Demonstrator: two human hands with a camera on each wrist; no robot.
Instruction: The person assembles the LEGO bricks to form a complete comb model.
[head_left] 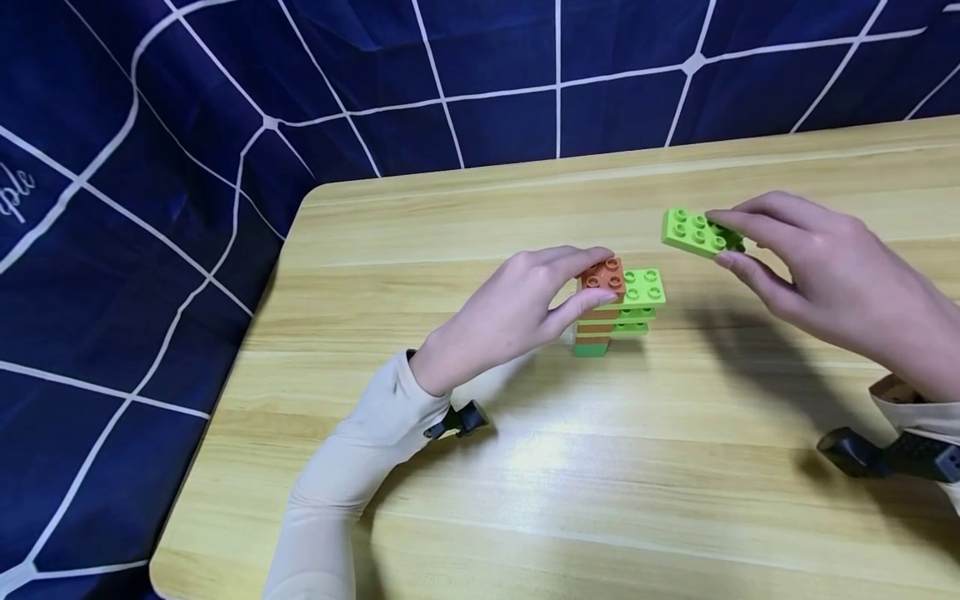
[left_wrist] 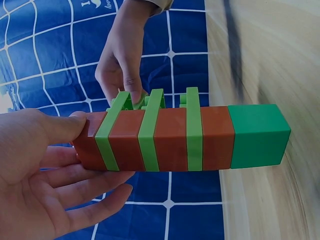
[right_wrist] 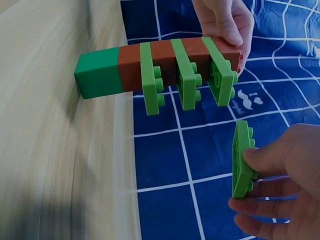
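A tower of building bricks [left_wrist: 170, 137] stands on the table, with a dark green brick [left_wrist: 260, 135] at its base. Above that, reddish-brown bricks alternate with three light green plates, whose studded ends jut out to the right in the head view. My left hand [head_left: 517, 308] grips the topmost brown brick [head_left: 611, 279] between thumb and fingers. Off to the right and apart from the tower, my right hand [head_left: 817, 250] pinches a loose light green plate [head_left: 693, 232] by one end, above the table. Its studs face up.
The wooden table [head_left: 450, 517] has a rounded far left corner. A dark blue cloth with white lines [head_left: 495, 125] hangs behind and to the left. Dark wrist cameras [head_left: 461, 418] sit below both sleeves, close above the tabletop.
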